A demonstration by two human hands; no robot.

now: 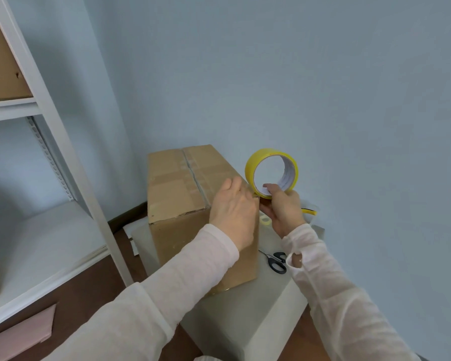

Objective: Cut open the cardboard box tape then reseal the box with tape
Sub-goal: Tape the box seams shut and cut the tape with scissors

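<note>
My left hand presses flat on the cardboard box corner, my right hand pinching the yellow tape roll just beside it.

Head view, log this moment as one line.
step: resealing | left hand: flat on box | right hand: holds tape roll | scissors: beside box

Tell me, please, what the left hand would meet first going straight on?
Likely nothing beyond the cardboard box top under the left hand; it points toward the wall, just left of the tape roll.
</note>
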